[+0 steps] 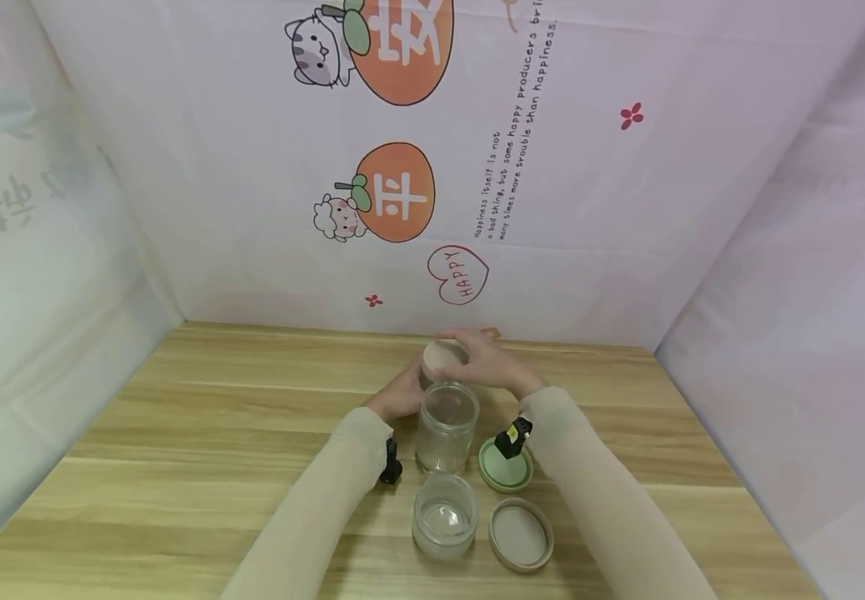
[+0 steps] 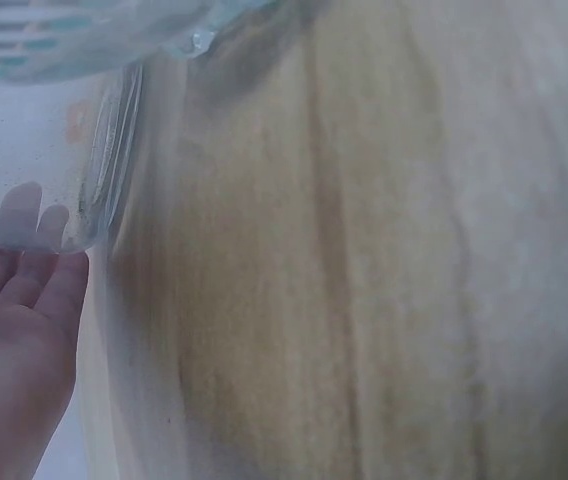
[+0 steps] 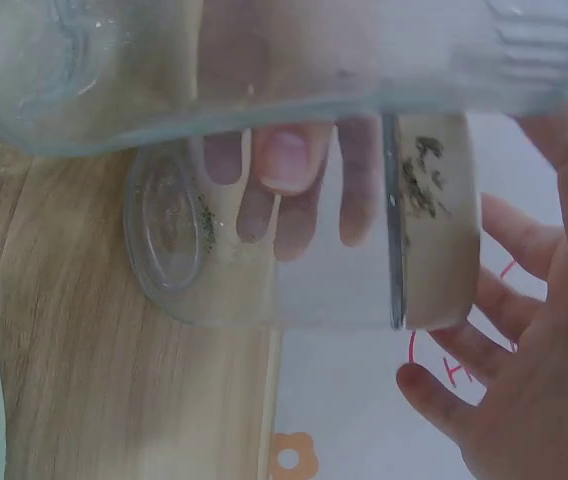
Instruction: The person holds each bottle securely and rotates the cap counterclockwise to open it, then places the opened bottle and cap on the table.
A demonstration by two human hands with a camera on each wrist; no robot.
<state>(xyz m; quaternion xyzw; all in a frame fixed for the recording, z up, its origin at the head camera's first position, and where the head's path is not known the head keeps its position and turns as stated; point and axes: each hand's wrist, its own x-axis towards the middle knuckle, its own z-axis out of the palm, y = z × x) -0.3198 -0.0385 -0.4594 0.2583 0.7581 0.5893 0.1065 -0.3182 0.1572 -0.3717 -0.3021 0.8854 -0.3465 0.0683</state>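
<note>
At the back of the wooden table, a clear glass jar wears a beige lid. My left hand holds the jar's body from the left; its fingers show through the glass in the right wrist view, with the thumb on the near side. From above and the right, my right hand grips the lid's rim, fingers on the far side and thumb on the near side. Dark specks mark the side of the lid. In front of this jar stands a taller lidless glass jar, partly covering it in the head view.
Nearer me sits a shorter lidless glass jar. To its right lies a beige lid, and a green lid lies behind that one, close to my right sleeve. Printed cloth hangs along the table's back edge.
</note>
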